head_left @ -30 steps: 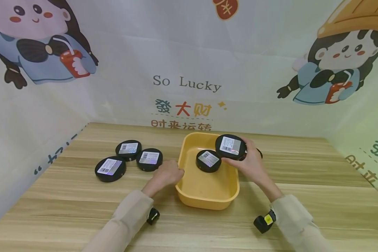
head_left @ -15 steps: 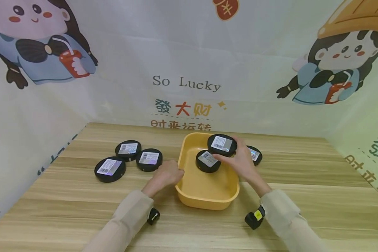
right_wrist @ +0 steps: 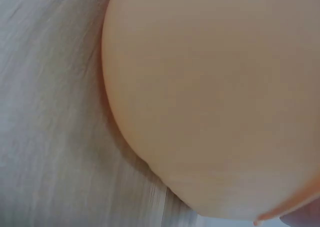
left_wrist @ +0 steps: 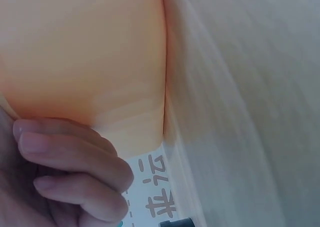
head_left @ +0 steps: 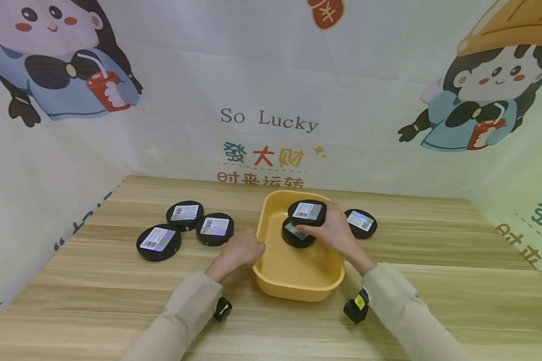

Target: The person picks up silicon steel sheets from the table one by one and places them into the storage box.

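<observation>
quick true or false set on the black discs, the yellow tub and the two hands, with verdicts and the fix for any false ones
1. The right hand holds a black disc over the yellow tub. True.
2. The left hand is gripping a disc. False: the left hand grips the tub's left side.
3. Three labelled discs lie on the wooden table to the left of the tub. True.
4. Nothing lies inside the tub. False: a lower disc sits in it, beneath the held one.
5. Two discs lie on the table to the right of the tub. False: only a single disc shows there.
</observation>
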{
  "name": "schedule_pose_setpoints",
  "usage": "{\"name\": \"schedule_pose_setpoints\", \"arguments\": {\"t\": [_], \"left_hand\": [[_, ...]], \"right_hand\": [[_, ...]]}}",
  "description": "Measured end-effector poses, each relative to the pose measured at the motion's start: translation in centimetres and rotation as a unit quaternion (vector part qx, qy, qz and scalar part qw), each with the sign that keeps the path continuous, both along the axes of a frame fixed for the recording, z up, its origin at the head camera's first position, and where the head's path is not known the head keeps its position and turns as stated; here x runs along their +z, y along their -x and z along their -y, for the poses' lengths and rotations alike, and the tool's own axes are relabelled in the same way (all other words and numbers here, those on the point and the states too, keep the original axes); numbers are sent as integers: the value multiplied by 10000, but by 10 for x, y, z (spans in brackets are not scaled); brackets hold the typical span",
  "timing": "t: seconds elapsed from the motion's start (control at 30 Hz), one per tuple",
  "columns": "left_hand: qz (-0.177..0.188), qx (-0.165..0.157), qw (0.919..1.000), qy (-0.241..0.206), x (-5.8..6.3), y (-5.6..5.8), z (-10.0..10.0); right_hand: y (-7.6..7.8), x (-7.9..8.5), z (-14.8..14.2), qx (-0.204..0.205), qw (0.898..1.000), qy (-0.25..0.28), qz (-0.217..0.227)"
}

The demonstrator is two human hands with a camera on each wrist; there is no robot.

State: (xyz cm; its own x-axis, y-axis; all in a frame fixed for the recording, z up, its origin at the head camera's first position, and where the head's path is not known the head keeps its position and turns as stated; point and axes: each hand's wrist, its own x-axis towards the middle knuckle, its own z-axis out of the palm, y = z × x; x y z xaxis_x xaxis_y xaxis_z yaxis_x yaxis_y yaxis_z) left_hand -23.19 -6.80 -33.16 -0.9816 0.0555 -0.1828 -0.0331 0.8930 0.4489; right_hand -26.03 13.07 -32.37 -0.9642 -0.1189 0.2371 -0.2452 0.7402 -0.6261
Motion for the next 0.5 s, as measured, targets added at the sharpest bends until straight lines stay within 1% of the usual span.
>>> {"name": "schedule_pose_setpoints", "arguments": {"t": [0.2, 0.3, 0.37, 0.5], "left_hand": [[5, -38, 10000, -22, 1, 0, 1], [-17, -46, 10000, -37, 1, -1, 1], [-32, -60, 10000, -40, 1, -1, 1], [-55, -96, 9999, -33, 1, -1, 1]], "right_hand": [[2, -1, 7, 115, 9998, -13, -154], [3, -1, 11, 84, 9997, -92, -192], [3, -2, 13, 1, 9996, -227, -145], [2, -4, 17, -130, 9991, -378, 120]]}}
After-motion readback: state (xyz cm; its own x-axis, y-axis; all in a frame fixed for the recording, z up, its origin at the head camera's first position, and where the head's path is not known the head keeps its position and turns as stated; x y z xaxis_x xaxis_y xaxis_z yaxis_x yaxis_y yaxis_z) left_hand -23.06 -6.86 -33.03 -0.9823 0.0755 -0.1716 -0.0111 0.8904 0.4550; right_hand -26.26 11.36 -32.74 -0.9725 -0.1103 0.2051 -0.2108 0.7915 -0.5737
